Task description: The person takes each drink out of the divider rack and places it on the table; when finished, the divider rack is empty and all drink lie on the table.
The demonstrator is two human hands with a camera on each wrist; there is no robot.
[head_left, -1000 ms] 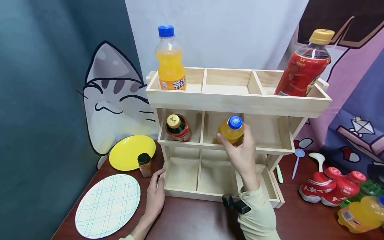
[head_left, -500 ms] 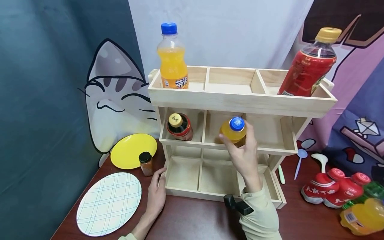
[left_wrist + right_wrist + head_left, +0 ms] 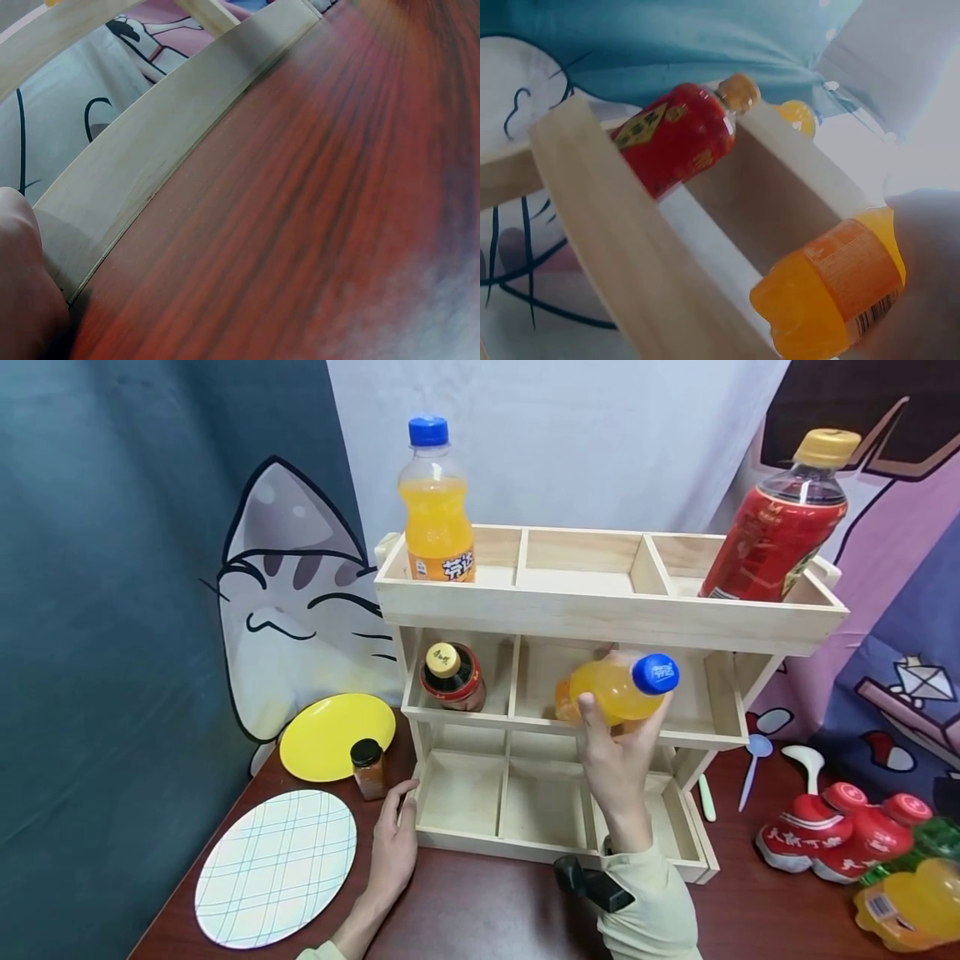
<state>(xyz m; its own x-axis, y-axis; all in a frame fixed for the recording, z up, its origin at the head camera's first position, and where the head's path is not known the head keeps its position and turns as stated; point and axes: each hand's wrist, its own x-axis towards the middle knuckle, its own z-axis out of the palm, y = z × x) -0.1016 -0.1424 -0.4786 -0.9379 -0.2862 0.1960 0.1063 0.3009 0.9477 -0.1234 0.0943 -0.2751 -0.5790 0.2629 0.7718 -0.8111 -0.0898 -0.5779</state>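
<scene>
In the head view, my right hand (image 3: 618, 768) grips a small bottle of orange soda (image 3: 611, 692) with a blue cap. The bottle is tilted, cap to the right, at the middle tier of a wooden shelf rack (image 3: 600, 612). In the right wrist view its base and orange label (image 3: 855, 266) show over the tier's front board. A dark bottle with a yellow cap and red label (image 3: 453, 681) stands in that tier's left compartment. My left hand (image 3: 393, 847) rests against the rack's lower left corner, fingers relaxed along its side.
Another orange soda bottle (image 3: 441, 527) and a leaning red-labelled bottle (image 3: 780, 539) occupy the top tier. Left are a yellow plate (image 3: 322, 735), a checked plate (image 3: 276, 868) and a spice jar (image 3: 368, 770). Red bottles (image 3: 810, 831), spoons and another orange bottle (image 3: 903, 906) lie right.
The orange soda bottle in my right hand has gone from nearly upright to tilted, its cap swinging right. My right hand has turned with it. The left hand stays at the rack's corner.
</scene>
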